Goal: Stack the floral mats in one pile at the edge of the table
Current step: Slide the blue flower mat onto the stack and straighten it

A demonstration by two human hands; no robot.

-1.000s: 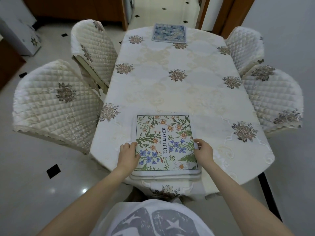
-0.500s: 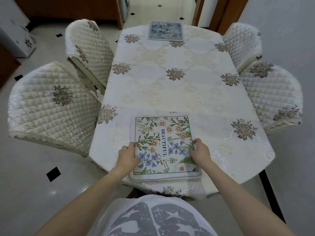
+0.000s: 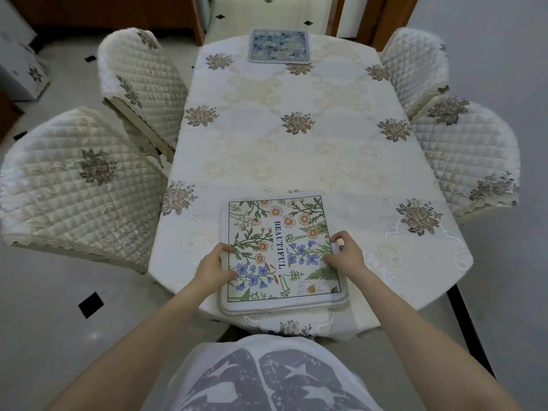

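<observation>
The pile of floral mats lay at lower centre of frame, on the near edge of the table, top mat printed w/ "BEAUTIFUL" running top to bottom. L hand gripped the pile's left edge, thumb on top; R hand pinched its right edge, fingers curled. A blue mat sat at top centre.

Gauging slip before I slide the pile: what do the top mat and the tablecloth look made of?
The top mat looks like soft padded fabric: matte printed face, stitched piping round the rim. The tablecloth is probably woven cloth with a slight sheen: embroidered flowers, scalloped hem draping over the edge.
</observation>
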